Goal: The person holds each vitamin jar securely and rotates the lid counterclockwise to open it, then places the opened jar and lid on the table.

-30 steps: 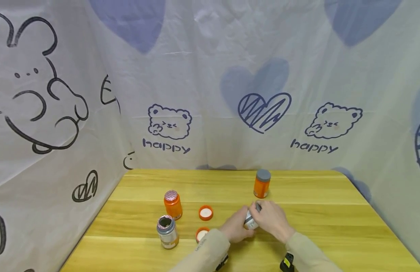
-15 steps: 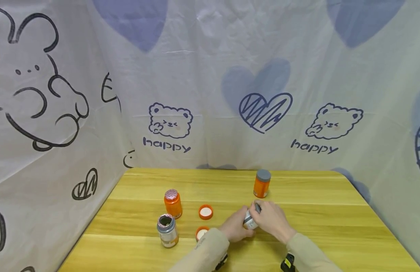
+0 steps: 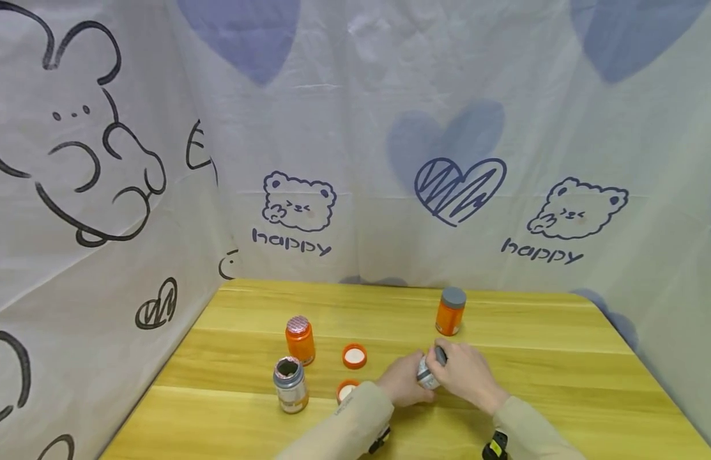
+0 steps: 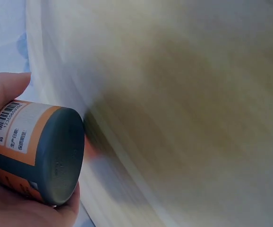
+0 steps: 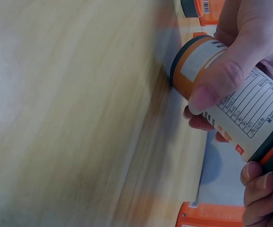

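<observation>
A white-labelled supplement bottle (image 3: 428,375) with orange bands and a dark base is tilted between both hands. My left hand (image 3: 404,381) grips its body, with the thumb lying along the label in the right wrist view. Around the dark cap end curl the fingers of my right hand (image 3: 466,377), which partly hide it. The left wrist view shows the bottle's dark round base (image 4: 63,158) facing out over the table. Just behind the hands stands an orange bottle (image 3: 449,317) with a grey cap.
To the left, an orange bottle (image 3: 300,345) has a foil-like top, and an uncapped grey-white bottle (image 3: 291,391) stands in front of it. Two orange caps lie with their white insides up: one cap (image 3: 354,356) farther back, another cap (image 3: 346,388) beside the left sleeve. Printed cloth (image 3: 355,140) surrounds the wooden table (image 3: 550,358).
The head view has swung slightly left, shifting the scene a little to the right. Both hands keep hold of the bottle, and slightly more of its dark cap shows between the right fingers.
</observation>
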`<state>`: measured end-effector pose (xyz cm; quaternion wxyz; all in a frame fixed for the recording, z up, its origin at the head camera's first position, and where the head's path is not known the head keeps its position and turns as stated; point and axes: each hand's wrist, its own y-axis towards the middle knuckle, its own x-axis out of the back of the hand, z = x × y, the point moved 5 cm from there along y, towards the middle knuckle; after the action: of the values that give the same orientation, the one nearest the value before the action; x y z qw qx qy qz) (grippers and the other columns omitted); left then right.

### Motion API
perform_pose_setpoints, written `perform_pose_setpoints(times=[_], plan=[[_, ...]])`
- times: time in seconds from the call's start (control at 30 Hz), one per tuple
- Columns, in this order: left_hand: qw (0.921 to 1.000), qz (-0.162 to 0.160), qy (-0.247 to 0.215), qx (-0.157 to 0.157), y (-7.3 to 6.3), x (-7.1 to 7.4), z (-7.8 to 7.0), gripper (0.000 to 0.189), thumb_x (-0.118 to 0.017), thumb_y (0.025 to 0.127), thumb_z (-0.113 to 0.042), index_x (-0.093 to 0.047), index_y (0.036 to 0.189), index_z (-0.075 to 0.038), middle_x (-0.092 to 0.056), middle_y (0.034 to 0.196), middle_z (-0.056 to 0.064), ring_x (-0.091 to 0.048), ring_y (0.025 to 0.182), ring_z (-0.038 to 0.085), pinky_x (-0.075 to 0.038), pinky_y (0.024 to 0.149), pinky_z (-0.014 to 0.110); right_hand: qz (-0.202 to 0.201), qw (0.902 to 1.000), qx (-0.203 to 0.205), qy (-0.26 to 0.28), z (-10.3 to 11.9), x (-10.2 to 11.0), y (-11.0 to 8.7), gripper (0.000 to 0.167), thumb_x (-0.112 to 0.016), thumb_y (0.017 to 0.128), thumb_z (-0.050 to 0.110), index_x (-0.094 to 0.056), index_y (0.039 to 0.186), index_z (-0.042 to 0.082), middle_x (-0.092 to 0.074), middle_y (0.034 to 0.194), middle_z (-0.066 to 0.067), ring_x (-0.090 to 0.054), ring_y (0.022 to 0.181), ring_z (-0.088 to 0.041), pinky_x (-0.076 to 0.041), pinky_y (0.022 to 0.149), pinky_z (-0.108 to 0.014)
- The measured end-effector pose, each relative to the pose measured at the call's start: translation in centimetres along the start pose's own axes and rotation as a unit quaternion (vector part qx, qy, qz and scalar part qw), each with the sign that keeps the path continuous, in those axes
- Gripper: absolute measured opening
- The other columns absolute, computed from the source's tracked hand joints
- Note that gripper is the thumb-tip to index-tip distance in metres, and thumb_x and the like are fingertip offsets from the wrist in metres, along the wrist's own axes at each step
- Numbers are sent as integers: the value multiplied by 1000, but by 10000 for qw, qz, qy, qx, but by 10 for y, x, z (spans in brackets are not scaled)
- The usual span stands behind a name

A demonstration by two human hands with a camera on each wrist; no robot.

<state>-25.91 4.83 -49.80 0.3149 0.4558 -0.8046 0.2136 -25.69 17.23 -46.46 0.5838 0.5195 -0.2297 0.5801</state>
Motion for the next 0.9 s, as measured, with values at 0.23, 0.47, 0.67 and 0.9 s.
perform_pose_setpoints(times=[0.23,0.47,0.67,0.9], plan=[[9972,-426,303,-532,4,-4,1,56,-88,70,-17,-64,120,-12,-72,105,-2,-62,88,2,-51,79,19,-194,9995,110,210,2,5,-5,23,-64,94,23,-55,73,20,-39,55,9,-34,45,-4,-24,45,-21],[9938,-802,68,-762,3,4,-9,60,-85,67,-7,-65,123,-16,-73,104,-5,-62,86,-1,-51,78,18,-394,9983,49,424,8,20,-2,16,-64,95,28,-65,88,13,-50,60,5,-41,52,-7,-29,49,-22],[9936,-991,-46,-543,0,6,-12,58,-85,67,-9,-64,121,-15,-72,101,-6,-61,84,0,-51,76,19,51,9972,-478,576,11,30,4,31,-62,97,40,-65,95,9,-52,60,3,-43,51,-9,-31,48,-23],[9915,-1247,-37,-362,-2,8,-15,48,-85,67,-11,-63,109,-13,-68,90,-7,-57,73,1,-48,68,20,325,9915,-982,789,13,42,6,51,-54,99,53,-66,93,3,-52,61,-2,-46,50,-13,-35,48,-27]])
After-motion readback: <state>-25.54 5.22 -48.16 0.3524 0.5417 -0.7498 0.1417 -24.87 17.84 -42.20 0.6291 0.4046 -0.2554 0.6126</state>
